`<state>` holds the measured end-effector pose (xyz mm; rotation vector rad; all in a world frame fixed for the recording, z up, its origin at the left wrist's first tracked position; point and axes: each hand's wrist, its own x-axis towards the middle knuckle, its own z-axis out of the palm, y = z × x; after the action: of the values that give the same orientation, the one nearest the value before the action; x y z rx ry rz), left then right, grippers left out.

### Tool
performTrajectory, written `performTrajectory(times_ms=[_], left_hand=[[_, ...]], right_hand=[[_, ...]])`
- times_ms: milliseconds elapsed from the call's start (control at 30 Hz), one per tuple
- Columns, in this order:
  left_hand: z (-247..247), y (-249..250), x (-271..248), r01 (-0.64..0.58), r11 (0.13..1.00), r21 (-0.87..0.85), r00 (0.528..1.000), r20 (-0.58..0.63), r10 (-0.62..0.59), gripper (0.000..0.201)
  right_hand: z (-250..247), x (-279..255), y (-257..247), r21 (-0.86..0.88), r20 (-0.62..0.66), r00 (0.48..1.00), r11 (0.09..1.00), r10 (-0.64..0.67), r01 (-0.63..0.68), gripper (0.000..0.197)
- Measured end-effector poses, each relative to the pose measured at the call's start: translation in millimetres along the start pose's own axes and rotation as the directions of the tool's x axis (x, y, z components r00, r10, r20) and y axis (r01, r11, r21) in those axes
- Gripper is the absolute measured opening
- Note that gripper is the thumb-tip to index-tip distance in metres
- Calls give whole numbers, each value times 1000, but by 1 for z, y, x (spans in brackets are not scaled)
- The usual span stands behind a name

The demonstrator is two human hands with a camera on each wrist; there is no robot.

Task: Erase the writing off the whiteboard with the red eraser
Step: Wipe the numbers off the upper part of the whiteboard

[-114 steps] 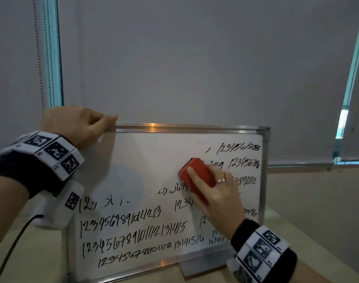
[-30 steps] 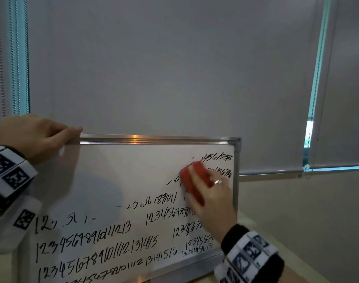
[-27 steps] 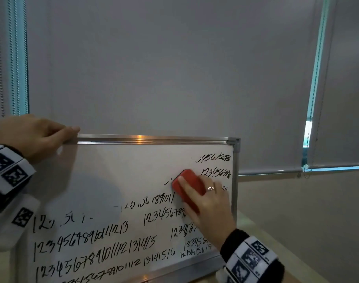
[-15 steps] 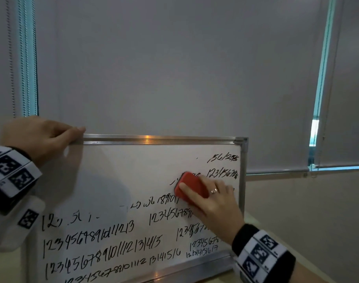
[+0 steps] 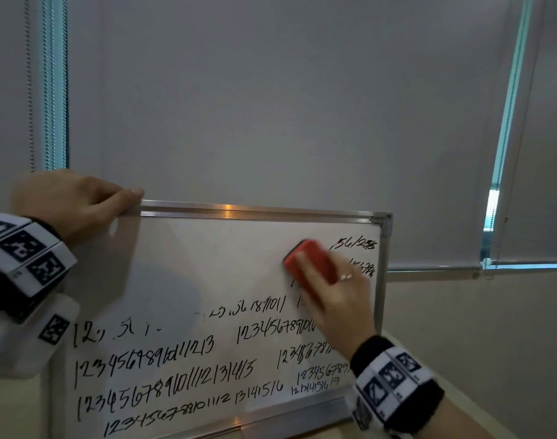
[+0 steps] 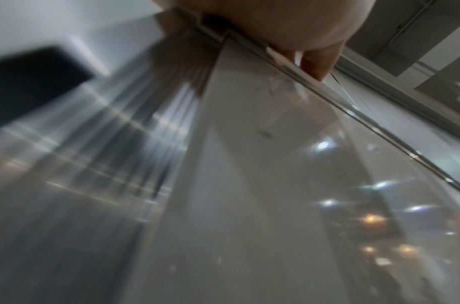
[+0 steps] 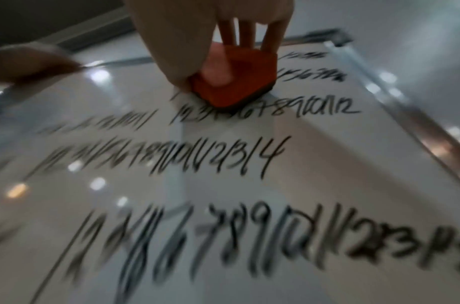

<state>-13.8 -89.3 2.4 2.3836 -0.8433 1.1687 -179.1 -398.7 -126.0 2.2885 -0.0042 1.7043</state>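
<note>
A small whiteboard with a metal frame stands upright on the table. Rows of black handwritten numbers cover its lower half and right edge; its upper left is wiped clean. My right hand grips the red eraser and presses it flat against the board near the upper right, just left of the top row's leftover digits. In the right wrist view the eraser sits under my fingers above the writing. My left hand grips the board's top left corner, with the fingers curled over the frame.
Grey roller blinds hang close behind the board, with window strips at left and right. The board rests on a light wooden table, and a metal foot shows under its lower edge.
The eraser has moved up and right along the board toward the top row of digits, and part of that row has been wiped away. My left hand has kept its hold on the corner.
</note>
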Motion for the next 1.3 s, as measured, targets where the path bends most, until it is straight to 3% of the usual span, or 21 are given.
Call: performTrajectory(times_ms=[67, 133, 200, 267, 333, 367, 433, 500, 533, 600, 667, 767, 800, 867, 933, 967, 1000, 1067, 1167, 1233, 1300], left_hand=[[-5, 2, -4, -26, 1000, -9, 999, -19, 26, 71], [-9, 6, -8, -33, 999, -26, 998, -54, 32, 63], [-11, 8, -10, -15, 999, -46, 996, -85, 11, 58], [-14, 10, -11, 10, 998, -68, 996, -90, -16, 54], [-15, 12, -12, 20, 995, -100, 996, -84, -29, 52], [-16, 14, -12, 19, 993, -113, 996, -81, -28, 53], [-16, 16, -12, 13, 995, -103, 997, -68, -20, 59], [-15, 16, -12, -2, 996, -92, 998, -59, -3, 68], [-15, 16, -12, -10, 996, -91, 998, -66, 4, 71], [-14, 14, -11, -29, 996, -84, 996, -83, 22, 75], [-14, 11, -11, -33, 996, -80, 996, -81, 26, 79], [-14, 8, -11, -26, 997, -69, 998, -62, 22, 82], [-14, 8, -12, -20, 997, -73, 998, -65, 15, 82], [-14, 7, -11, -8, 997, -79, 998, -63, 3, 82], [-15, 9, -11, -5, 997, -79, 999, -54, 0, 80], [-14, 10, -12, -8, 997, -72, 998, -56, 4, 78], [-15, 12, -12, -5, 998, -58, 998, -55, 1, 77], [-16, 15, -13, 12, 999, -29, 999, -47, -14, 74], [-18, 14, -13, 28, 999, -29, 999, -15, -28, 74], [-19, 13, -12, 38, 997, -61, 999, 7, -38, 75], [-19, 14, -12, 22, 997, -69, 1000, 17, -21, 76]], right_hand=[[2, 11, 9, 11, -11, 954, 954, 301, -301, 58], [6, 16, 3, 60, -53, 885, 886, 462, -459, 61], [5, 6, -23, 53, 15, 922, 920, 388, -388, 60], [7, -11, -36, 4, 32, 994, 995, 103, -103, 55], [2, -8, -20, -30, 72, 995, 997, -73, 76, 50], [0, -3, -10, -44, 60, 996, 997, -63, 65, 50], [-6, 12, 13, -23, 8, 986, 986, 164, -164, 54], [-7, 20, 30, 30, 10, 901, 901, 433, -434, 62], [-7, 17, 29, 38, 33, 871, 870, 491, -492, 64], [-6, 3, 15, 16, 44, 917, 917, 397, -398, 64], [-4, -19, -2, -10, 67, 990, 992, 127, -127, 58], [-7, -26, 10, -85, 98, 984, 984, -150, 158, 52], [-8, -22, 19, -106, 74, 990, 986, -123, 131, 50], [-11, -8, 37, -97, 5, 994, 989, 111, -110, 52], [-12, -1, 44, -69, -25, 934, 931, 357, -358, 58], [-10, -3, 41, -51, -21, 918, 917, 396, -397, 60], [-7, -8, 33, -33, -7, 929, 928, 371, -371, 61], [-3, -23, 12, -4, 42, 987, 987, 158, -158, 59], [-1, -34, 10, -35, 112, 984, 989, -139, 143, 56], [-1, -28, 19, -54, 101, 993, 996, -68, 74, 62], [-4, -19, 25, -35, 56, 979, 980, 196, -194, 66]])
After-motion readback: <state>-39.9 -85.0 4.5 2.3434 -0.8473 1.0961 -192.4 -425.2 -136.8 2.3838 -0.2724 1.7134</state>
